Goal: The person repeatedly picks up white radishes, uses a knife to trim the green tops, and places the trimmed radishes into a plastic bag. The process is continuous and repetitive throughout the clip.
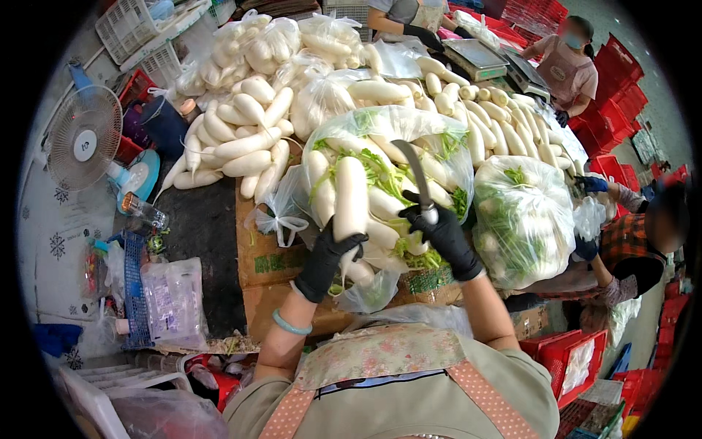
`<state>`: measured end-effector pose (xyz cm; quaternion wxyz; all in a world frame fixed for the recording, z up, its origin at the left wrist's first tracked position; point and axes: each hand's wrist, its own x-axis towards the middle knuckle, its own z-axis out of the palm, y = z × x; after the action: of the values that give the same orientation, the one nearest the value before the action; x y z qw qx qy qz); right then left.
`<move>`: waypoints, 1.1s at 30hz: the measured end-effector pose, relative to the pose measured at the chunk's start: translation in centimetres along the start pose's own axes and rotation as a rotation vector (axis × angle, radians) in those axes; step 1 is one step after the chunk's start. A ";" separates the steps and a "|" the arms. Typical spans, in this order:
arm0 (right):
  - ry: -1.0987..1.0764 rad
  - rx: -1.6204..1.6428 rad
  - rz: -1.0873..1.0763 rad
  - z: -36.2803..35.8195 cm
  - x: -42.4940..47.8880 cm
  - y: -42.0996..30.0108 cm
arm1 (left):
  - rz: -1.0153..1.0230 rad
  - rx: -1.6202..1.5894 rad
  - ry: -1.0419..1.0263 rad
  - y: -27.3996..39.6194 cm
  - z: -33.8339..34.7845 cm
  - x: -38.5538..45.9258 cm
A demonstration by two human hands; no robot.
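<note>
My left hand (pixel 324 264), in a black glove, grips a white daikon radish (pixel 351 197) near its thin root end and holds it upright. In my right hand (pixel 447 238), also black-gloved, is a knife with a curved blade (pixel 419 173), its tip pointing up and away from me. Both hands are over an open clear plastic bag (pixel 378 118) of daikon radishes, with green leaf stalks (pixel 378 170) among them. To the right stands a full, closed plastic bag of leafy daikons (pixel 524 219). A knotted plastic bag (pixel 279 219) lies left of the open one.
Loose daikons (pixel 241 148) are heaped at the left, more (pixel 504 123) at the right. Filled bags (pixel 274 46) stand behind. A fan (pixel 85 137) and blue basket (pixel 136 291) are on the left. A weighing scale (pixel 474 57) sits far back. Co-workers stand behind and right, one gloved hand (pixel 587 247) near the full bag.
</note>
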<state>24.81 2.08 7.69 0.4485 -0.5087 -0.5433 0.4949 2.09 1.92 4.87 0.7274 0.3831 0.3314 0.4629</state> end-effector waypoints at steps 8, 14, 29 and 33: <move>0.139 0.588 0.448 -2.3 1.2 1.6 | 0.036 0.153 -0.322 0.6 2.7 -0.7; 0.285 0.280 -0.428 -11.8 8.4 -1.7 | 0.443 0.592 0.231 -2.7 -2.3 1.9; -0.169 -0.544 0.189 -5.4 9.2 3.0 | 0.633 1.299 -0.334 -2.1 3.5 1.4; 0.253 -0.682 -0.114 -7.0 6.4 3.7 | 0.650 1.559 -0.352 -4.7 3.7 2.2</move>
<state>31.62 8.99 4.69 0.3438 -0.6548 -0.6449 0.1929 7.94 1.77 2.32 0.1290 0.9150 0.3109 0.2223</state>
